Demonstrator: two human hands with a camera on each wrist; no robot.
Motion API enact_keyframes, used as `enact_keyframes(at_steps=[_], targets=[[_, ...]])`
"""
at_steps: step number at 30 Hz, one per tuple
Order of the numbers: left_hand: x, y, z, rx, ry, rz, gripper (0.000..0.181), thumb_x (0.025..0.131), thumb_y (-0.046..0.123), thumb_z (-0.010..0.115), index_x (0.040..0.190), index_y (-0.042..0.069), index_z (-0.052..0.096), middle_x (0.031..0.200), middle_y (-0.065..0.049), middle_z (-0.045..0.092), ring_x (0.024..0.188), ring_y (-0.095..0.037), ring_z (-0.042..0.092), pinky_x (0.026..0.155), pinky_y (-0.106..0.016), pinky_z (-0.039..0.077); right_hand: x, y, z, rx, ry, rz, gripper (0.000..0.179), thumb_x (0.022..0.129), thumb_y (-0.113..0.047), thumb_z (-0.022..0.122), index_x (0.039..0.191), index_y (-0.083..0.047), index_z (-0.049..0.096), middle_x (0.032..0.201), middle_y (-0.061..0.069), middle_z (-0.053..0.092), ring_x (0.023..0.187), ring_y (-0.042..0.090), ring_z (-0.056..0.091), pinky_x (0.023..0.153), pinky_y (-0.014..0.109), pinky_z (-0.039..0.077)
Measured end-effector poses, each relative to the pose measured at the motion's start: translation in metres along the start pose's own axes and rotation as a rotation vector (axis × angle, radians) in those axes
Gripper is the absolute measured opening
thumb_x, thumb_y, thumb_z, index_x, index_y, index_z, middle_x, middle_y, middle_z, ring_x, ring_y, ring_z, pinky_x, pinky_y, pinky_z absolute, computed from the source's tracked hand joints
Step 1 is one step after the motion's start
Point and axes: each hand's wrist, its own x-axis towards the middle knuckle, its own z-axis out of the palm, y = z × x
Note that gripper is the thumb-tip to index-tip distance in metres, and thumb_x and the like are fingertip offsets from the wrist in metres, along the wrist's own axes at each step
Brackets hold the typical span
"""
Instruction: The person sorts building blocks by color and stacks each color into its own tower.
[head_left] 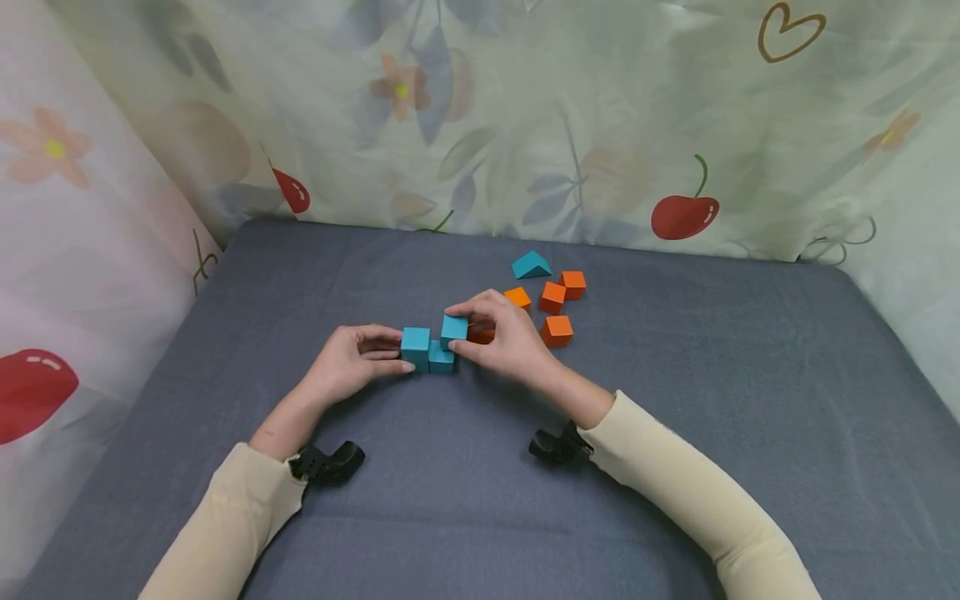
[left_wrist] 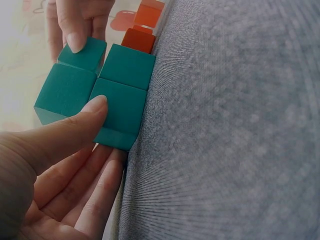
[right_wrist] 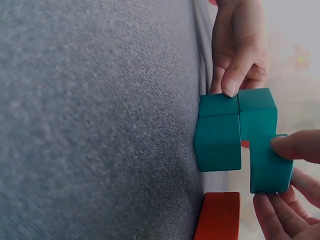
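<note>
On the grey cloth-covered counter (head_left: 450, 500), the left hand (head_left: 357, 358) holds a stack of two blue cubes (head_left: 416, 343) between thumb and fingers. The right hand (head_left: 504, 335) pinches one more blue cube (head_left: 454, 328), raised above the single blue cube (head_left: 442, 361) that touches this stack, and orange cubes (head_left: 557, 332) lie to the right, near them

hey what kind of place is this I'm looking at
Probably a small curtained-off recording space: there's a gray cloth-covered table, printed drapes with cherries and flowers behind it, and black wrist cameras.
</note>
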Motion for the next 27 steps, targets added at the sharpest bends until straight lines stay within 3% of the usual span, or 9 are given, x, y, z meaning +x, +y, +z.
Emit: enact_keyframes(at_steps=[6, 12, 27], targets=[[0.000, -0.001, 0.000, -0.007, 0.001, 0.005, 0.042, 0.082, 0.009, 0.076, 0.121, -0.001, 0.063, 0.121, -0.020, 0.064, 0.109, -0.029, 0.065, 0.089, -0.033, 0.056, -0.003, 0.000, 0.002, -0.026, -0.032, -0.030, 0.036, 0.082, -0.012, 0.075, 0.118, -0.008, 0.068, 0.107, 0.007, 0.057, 0.096, 0.020, 0.063, 0.088, 0.033, 0.055], [0.000, -0.001, 0.000, -0.016, 0.001, 0.003, 0.042, 0.082, 0.009, 0.076, 0.121, -0.001, 0.063, 0.121, -0.020, 0.064, 0.108, -0.028, 0.065, 0.089, -0.031, 0.056, -0.005, 0.000, 0.006, 0.020, -0.056, -0.031, 0.037, 0.083, -0.010, 0.075, 0.118, -0.007, 0.067, 0.106, 0.008, 0.056, 0.095, 0.020, 0.062, 0.088, 0.035, 0.056], [0.001, 0.000, 0.000, -0.016, 0.001, 0.005, 0.042, 0.082, 0.007, 0.076, 0.121, -0.002, 0.063, 0.121, -0.020, 0.064, 0.108, -0.029, 0.065, 0.088, -0.031, 0.056, -0.003, 0.003, 0.014, 0.051, -0.046, -0.081, 0.038, 0.084, -0.011, 0.074, 0.120, -0.007, 0.066, 0.109, 0.008, 0.059, 0.095, 0.019, 0.061, 0.088, 0.037, 0.055]])
